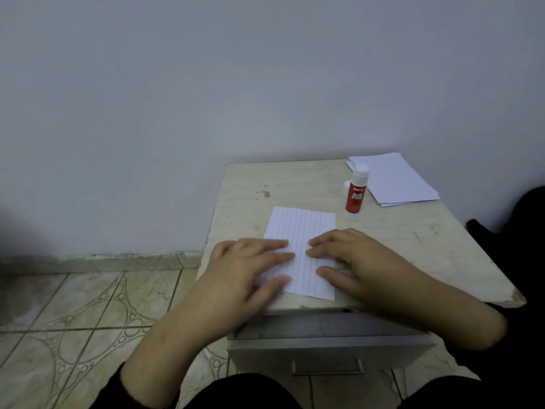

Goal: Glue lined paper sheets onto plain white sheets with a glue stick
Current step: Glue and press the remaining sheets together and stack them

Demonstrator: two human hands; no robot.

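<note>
A lined paper sheet (299,228) lies flat near the front of the small table (398,240). My left hand (247,267) rests palm down on its left part, fingers spread and pointing right. My right hand (351,258) presses flat on its right part, fingers pointing left. The fingertips of both hands nearly meet over the sheet's middle. Any plain sheet under it is hidden. A red glue stick (356,192) stands upright behind the sheet, uncapped, with its white cap (347,186) lying just behind it.
A stack of lined sheets (395,180) sits at the table's back right corner. A drawer with a metal handle (327,368) is slightly pulled out below the tabletop. Patterned floor tiles (88,320) lie to the left, a plain wall behind.
</note>
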